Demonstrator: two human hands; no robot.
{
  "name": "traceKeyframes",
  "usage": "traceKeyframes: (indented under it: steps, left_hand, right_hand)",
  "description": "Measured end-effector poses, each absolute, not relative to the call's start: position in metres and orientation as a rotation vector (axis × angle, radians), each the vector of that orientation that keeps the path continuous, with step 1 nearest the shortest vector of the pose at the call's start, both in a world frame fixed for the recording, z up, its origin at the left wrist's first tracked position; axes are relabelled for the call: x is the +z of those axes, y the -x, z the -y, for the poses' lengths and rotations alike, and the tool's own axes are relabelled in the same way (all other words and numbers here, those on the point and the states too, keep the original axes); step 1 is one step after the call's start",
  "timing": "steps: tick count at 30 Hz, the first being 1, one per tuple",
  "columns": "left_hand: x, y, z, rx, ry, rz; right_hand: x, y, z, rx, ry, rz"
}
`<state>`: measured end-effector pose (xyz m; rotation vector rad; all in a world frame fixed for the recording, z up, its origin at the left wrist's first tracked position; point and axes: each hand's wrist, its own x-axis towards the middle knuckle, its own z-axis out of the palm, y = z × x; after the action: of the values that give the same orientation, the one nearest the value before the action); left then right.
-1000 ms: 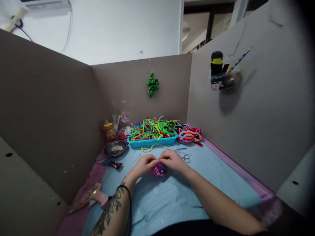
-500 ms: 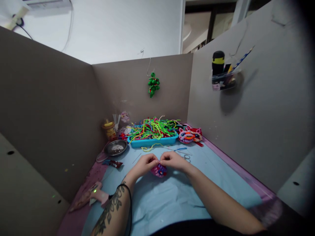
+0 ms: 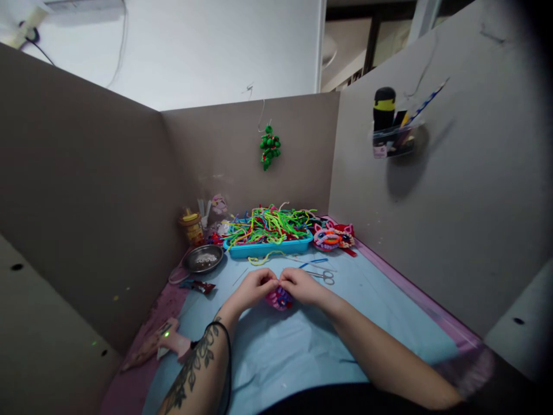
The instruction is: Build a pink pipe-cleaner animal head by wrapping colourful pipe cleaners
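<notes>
While the left hand and right hand keep fingers pinched on the pink piece, the step seems fine shaping, calling next for steady pressure.

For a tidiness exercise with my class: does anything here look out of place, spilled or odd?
Slightly: a yellow strand lies in front of the tray where others are heaped. The glue gun looks switched on, its light lit, though the left hand and right hand hold the pink piece.
</notes>
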<state>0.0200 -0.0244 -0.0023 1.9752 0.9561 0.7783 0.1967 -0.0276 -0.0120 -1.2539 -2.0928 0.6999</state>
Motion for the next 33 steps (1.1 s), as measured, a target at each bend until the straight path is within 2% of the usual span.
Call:
traceKeyframes:
  steps: [6, 11, 15, 20, 26, 29, 33]
  left_hand:
    - [-0.006, -0.017, 0.021, 0.812, -1.901, -0.903]
    - [-0.005, -0.014, 0.02, 0.821, -1.848, -0.903]
    - [-0.003, -0.014, 0.021, 0.857, -1.83, -0.899]
    - [-0.002, -0.013, 0.021, 0.849, -1.824, -0.889]
    - [-0.004, -0.014, 0.022, 0.788, -1.841, -0.89]
    - [-0.005, -0.015, 0.02, 0.977, -1.821, -0.914]
    - [-0.006, -0.012, 0.012, 1.355, -1.549, -1.036]
  right_hand:
    - [-0.016, -0.196, 0.025, 0.673, 1.196, 2.043]
    - [-0.016, -0.204, 0.022, 1.124, 1.055, 1.852]
    - [-0.016, -0.206, 0.022, 1.24, 0.966, 1.723]
    - [-0.017, -0.205, 0.019, 1.19, 0.94, 1.719]
    - [-0.014, -0.209, 0.022, 0.856, 0.951, 1.975]
    - [-0.016, -0.206, 0.021, 0.944, 0.975, 1.857]
    - [-0.02, -0.204, 0.014, 1.383, 0.866, 1.217]
